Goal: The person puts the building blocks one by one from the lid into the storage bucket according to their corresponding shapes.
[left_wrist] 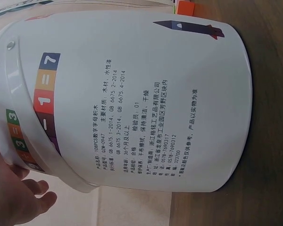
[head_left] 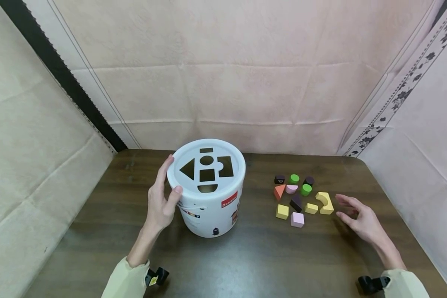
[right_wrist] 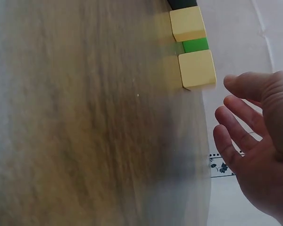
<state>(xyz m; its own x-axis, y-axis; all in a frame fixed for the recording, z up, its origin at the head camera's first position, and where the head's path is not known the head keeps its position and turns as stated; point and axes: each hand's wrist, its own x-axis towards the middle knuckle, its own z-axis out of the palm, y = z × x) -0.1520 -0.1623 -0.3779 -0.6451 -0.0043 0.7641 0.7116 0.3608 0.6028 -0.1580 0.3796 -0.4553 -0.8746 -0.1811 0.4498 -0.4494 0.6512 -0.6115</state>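
A white bucket (head_left: 208, 215) stands upright on the table, its lid (head_left: 228, 188) pierced by several shaped holes. My left hand (head_left: 160, 205) holds the bucket's left side at the lid rim, thumb and fingers spread around the edge; in the left wrist view the hand (left_wrist: 14, 193) is beside the lid, with printed text on the bucket's wall (left_wrist: 146, 99). My right hand (head_left: 363, 221) hovers just right of a yellow arch block (head_left: 325, 203), fingers slightly bent and holding nothing. The right wrist view shows this hand (right_wrist: 264, 160) beside a yellow block surface (right_wrist: 197, 69).
Between bucket and right hand lie yellow blocks (head_left: 282, 211), green cylinders (head_left: 294, 179), a red-orange triangle (head_left: 279, 192), dark blocks (head_left: 296, 203), a lilac cube (head_left: 297, 219) and a pink half-round (head_left: 291, 189). Pale cloth (head_left: 227, 95) hangs behind the wooden table (head_left: 268, 260) and at both sides.
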